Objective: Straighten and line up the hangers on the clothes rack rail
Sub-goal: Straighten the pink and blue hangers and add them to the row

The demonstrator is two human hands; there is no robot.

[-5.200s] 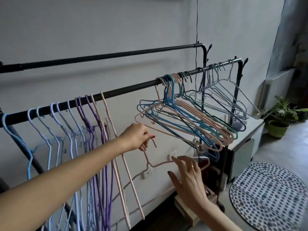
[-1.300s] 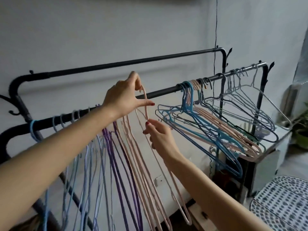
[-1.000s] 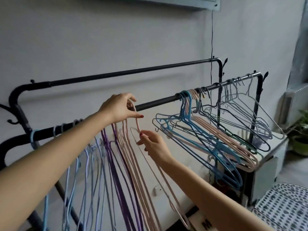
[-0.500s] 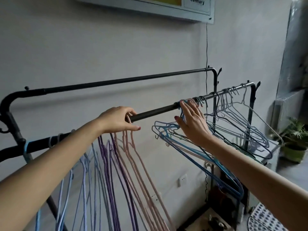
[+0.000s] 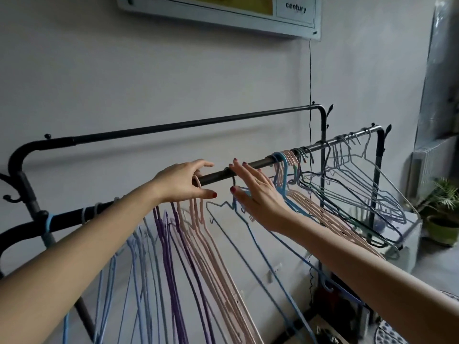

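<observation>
The front black rail (image 5: 218, 173) carries wire hangers. At its left hang straightened rows: pale blue hangers (image 5: 139, 247), purple hangers (image 5: 169, 244) and pink hangers (image 5: 208, 244). My left hand (image 5: 182, 182) rests on the rail over the pink hooks, fingers extended. My right hand (image 5: 258, 197) is just right of it, fingers straight, pressing against a blue hanger (image 5: 268, 264) whose dark hook sits on the rail between my hands. Farther right a tangled bunch of hangers (image 5: 347, 194), blue, pink, green and grey, hangs skewed.
A second black rail (image 5: 198, 122) runs behind, higher up. A framed poster (image 5: 223, 13) and a thin cable (image 5: 310, 70) are on the wall. A white cabinet (image 5: 409, 242), a potted plant (image 5: 442, 219) and a dotted mat (image 5: 387, 333) lie at the right.
My right hand has come left along the rail from the tangled bunch, bringing a blue hanger toward the pink row. My left hand has stayed at the pink hooks.
</observation>
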